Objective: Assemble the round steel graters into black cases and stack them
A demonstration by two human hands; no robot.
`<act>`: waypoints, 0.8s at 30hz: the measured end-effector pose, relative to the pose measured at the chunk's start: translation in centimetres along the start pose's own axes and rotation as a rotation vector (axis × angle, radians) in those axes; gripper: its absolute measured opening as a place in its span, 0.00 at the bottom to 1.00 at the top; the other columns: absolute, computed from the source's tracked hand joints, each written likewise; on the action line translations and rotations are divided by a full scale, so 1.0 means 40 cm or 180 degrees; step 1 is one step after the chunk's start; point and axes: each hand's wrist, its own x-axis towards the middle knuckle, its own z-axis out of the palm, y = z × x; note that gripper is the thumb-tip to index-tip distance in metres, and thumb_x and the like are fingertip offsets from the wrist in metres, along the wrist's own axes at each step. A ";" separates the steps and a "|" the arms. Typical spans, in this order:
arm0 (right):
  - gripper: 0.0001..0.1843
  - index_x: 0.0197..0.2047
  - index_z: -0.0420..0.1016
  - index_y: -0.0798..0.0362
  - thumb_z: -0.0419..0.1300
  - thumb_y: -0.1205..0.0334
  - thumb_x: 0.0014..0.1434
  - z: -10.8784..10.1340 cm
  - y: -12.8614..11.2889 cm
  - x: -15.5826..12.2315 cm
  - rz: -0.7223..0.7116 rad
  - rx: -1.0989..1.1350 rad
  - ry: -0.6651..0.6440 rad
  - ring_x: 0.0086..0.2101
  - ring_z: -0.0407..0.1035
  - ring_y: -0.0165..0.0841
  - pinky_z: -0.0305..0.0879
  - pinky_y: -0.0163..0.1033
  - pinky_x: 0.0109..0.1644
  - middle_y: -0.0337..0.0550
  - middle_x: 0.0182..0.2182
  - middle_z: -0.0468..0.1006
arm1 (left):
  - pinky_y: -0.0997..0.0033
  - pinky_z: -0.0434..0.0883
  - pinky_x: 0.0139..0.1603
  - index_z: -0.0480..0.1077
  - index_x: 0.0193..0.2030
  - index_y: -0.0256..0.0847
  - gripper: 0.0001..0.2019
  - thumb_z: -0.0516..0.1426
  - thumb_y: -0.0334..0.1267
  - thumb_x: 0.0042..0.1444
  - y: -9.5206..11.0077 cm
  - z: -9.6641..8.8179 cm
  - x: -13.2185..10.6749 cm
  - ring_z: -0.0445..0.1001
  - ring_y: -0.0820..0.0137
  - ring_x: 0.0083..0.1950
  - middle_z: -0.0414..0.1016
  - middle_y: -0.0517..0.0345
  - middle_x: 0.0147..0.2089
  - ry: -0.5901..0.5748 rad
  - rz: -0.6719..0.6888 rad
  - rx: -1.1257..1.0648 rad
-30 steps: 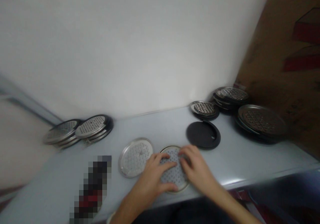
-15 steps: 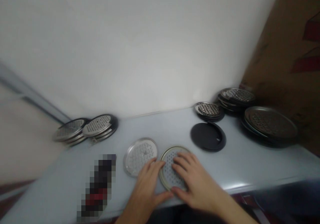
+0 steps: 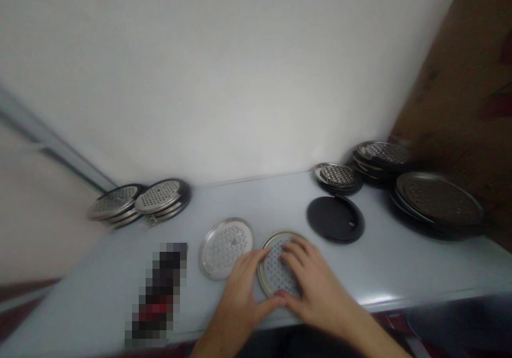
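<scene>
We had our left hand [image 3: 240, 288] curled narrowly against the rim of a perforated metal disc [image 3: 274, 267], and our right hand [image 3: 320, 283] lay over its right side, fingers [image 3: 296, 256] on the holes. The disc sat flat on a white counter [image 3: 404, 267] between our hands. Just left of our left hand lay a second perforated disc [image 3: 226, 248]. Beyond our right hand lay a round black lid [image 3: 335, 219], with stacked discs [image 3: 438, 200] farther right and more stacked discs [image 3: 162, 198] far beyond our left hand. A blurred-out object [image 3: 158, 294] stood left of our left hand.
</scene>
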 end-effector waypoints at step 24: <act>0.29 0.56 0.75 0.54 0.71 0.61 0.50 -0.005 -0.002 0.009 0.0160 0.0021 -0.0043 0.60 0.61 0.51 0.58 0.58 0.66 0.53 0.59 0.73 | 0.48 0.73 0.62 0.74 0.56 0.44 0.15 0.54 0.32 0.66 0.001 -0.009 0.014 0.76 0.58 0.58 0.79 0.49 0.54 0.0192 0.0068 -0.0142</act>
